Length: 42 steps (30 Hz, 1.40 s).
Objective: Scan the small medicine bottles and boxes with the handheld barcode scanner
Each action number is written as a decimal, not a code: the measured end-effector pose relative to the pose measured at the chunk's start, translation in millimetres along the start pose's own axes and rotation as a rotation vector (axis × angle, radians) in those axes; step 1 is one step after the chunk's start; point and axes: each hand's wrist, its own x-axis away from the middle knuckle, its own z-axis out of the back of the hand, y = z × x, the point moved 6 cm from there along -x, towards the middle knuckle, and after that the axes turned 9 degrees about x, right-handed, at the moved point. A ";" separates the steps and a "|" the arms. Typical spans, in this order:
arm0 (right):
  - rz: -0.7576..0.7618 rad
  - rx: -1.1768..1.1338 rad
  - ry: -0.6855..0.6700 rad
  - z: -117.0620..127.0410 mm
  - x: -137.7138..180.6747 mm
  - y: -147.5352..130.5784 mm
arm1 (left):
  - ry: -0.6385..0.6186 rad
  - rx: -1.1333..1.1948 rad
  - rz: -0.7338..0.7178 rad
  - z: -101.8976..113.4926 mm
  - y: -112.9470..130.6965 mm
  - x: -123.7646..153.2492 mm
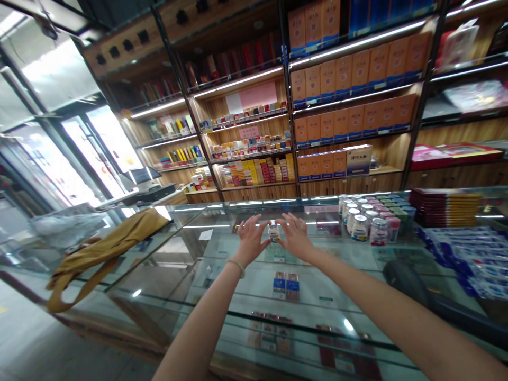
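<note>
Both my arms reach out over a glass counter (222,275). Between my hands stands a small jar (274,232) with a white lid and a printed label. My left hand (251,238) pinches the jar from the left with thumb and forefinger, the other fingers spread. My right hand (294,235) holds it from the right in the same way. A thin bracelet (237,265) circles my left wrist.
Several similar jars (367,219) cluster on the counter to the right, beside stacked dark red boxes (444,207) and blue packets (468,259). A yellow bag (107,246) lies at the left. Small packs (286,283) show under the glass. Wooden shelves of orange boxes (345,79) fill the wall behind.
</note>
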 end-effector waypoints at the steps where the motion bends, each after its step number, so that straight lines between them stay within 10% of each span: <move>1: -0.013 0.008 0.009 -3.5 -3.7 0.9 | -0.004 -0.009 0.011 -2.8 -3.5 -4.0; 19: -0.161 0.130 0.060 -69.2 -76.0 24.3 | 0.031 -0.094 0.139 -55.9 -56.9 -65.3; 42: -0.171 0.145 0.010 -79.4 -83.3 30.4 | 0.061 -0.113 0.156 -64.3 -58.4 -69.5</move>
